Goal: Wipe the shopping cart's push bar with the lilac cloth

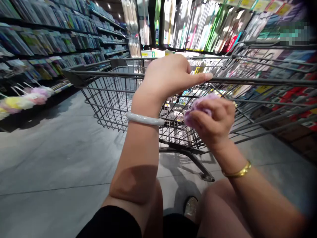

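Note:
My left hand (170, 72) is closed over the dark handlebar (247, 80) of a wire shopping cart, its thumb lying along the bar. A pale bangle (145, 119) circles that wrist. Below and to the right of it, my right hand (216, 120) grips a soft lilac bath puff (204, 102), partly hidden by the curled fingers. This hand is held just in front of the cart's near side, with a gold bracelet (237, 170) on the wrist. Through the wire basket (104, 105) I see the floor and part of a shelf.
Packed toothbrushes (195, 26) hang on a lit rack beyond the cart. At left, long shelves (56, 29) carry many packages, and pastel bath puffs (27, 99) hang low. Red goods (294, 96) line the right side. A cart foot (206, 175) stands on the grey floor (49, 165).

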### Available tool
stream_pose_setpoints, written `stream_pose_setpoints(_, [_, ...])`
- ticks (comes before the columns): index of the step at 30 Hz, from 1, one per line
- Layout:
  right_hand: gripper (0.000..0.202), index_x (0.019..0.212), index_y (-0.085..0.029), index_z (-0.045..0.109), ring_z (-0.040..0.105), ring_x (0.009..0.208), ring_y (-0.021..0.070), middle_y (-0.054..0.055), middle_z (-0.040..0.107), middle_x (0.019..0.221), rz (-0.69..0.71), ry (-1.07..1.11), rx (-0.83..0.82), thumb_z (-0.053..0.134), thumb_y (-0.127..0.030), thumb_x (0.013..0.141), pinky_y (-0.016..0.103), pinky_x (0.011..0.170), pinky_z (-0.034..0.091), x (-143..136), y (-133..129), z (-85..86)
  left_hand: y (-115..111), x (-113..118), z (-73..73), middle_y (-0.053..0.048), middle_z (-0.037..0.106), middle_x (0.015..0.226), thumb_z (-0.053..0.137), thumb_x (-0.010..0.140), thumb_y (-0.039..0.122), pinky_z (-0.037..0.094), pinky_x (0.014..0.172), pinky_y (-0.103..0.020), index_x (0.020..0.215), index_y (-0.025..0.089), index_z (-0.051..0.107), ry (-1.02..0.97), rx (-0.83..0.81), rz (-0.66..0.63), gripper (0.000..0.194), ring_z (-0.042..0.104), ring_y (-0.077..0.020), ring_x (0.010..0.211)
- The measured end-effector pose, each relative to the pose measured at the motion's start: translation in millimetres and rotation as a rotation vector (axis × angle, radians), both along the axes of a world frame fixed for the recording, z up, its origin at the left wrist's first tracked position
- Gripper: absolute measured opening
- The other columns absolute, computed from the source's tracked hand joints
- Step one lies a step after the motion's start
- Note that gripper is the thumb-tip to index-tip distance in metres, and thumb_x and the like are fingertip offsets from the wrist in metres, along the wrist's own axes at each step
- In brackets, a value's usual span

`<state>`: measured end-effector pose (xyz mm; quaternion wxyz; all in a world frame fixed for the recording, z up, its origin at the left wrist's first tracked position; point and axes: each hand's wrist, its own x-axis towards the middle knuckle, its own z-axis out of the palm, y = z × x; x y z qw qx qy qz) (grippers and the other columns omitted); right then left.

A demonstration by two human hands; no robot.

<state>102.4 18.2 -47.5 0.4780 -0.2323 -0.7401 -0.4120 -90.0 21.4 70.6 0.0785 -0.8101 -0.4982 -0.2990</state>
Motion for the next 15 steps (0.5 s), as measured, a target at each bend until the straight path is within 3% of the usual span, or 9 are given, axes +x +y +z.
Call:
stream_pose_setpoints(3, [0.024, 0.092, -0.032, 0.065, 0.059, 0.104, 0.0211, -0.002, 0.068, 0.106, 0.015, -0.137, -0.027, 0.076, -0.022, 0.074, 0.037, 0.083, 0.051, -2.2, 1.1, -15.2, -4.0, 4.1, 3.4, -0.003, 0.06, 0.061, 0.045, 0.083, 0.072, 0.021, 0.054, -0.031, 0.059, 0.019, 0.057, -0.004, 0.018, -0.009, 0.059, 0.044, -0.0119, 0.054])
stream_pose_setpoints(6, [0.025, 0.093, -0.031, 0.067, 0.059, 0.102, 0.0217, 0.0, 0.067, 0.108, 0.05, -0.043, -0.029, 0.077, -0.02, 0.073, 0.038, 0.084, 0.051, -2.6, -0.6, -4.9, -8.1, 11.6, 6.4, -0.005, 0.063, 0.066, 0.049, 0.084, 0.064, 0.022, 0.054, -0.031, 0.065, 0.019, 0.061, -0.028, -0.027, -0.044, 0.051, 0.051, -0.0148, 0.059])
stream_pose_setpoints(9, [0.02, 0.088, -0.027, 0.067, 0.057, 0.102, 0.0223, 0.002, 0.067, 0.106, 0.031, 0.037, 0.004, 0.076, -0.017, 0.073, 0.039, 0.088, 0.049, -9.4, -1.0, 0.2, -8.6, 20.7, 6.6, -0.006, 0.065, 0.066, 0.049, 0.084, 0.068, 0.025, 0.055, -0.031, 0.073, 0.019, 0.066, -0.053, -0.03, -0.041, 0.053, 0.058, -0.0193, 0.064])
stream_pose_setpoints(13, [0.014, 0.086, -0.028, 0.066, 0.057, 0.102, 0.0204, -0.001, 0.069, 0.102, -0.017, -0.156, -0.051, 0.071, -0.017, 0.078, 0.036, 0.083, 0.048, -20.0, -0.4, -22.6, -3.6, 26.7, 2.8, -0.003, 0.059, 0.052, 0.046, 0.083, 0.073, 0.027, 0.056, -0.032, 0.076, 0.019, 0.07, -0.035, 0.003, -0.005, 0.06, 0.055, -0.0177, 0.056])
stream_pose_setpoints(15, [0.018, 0.089, -0.03, 0.066, 0.057, 0.104, 0.0198, -0.003, 0.069, 0.104, -0.004, -0.178, -0.092, 0.07, -0.017, 0.078, 0.036, 0.084, 0.047, -19.8, -1.7, -26.1, -1.1, 26.4, 0.9, -0.002, 0.057, 0.049, 0.042, 0.083, 0.076, 0.027, 0.055, -0.032, 0.072, 0.02, 0.07, -0.031, 0.018, -0.006, 0.063, 0.051, -0.0156, 0.052])
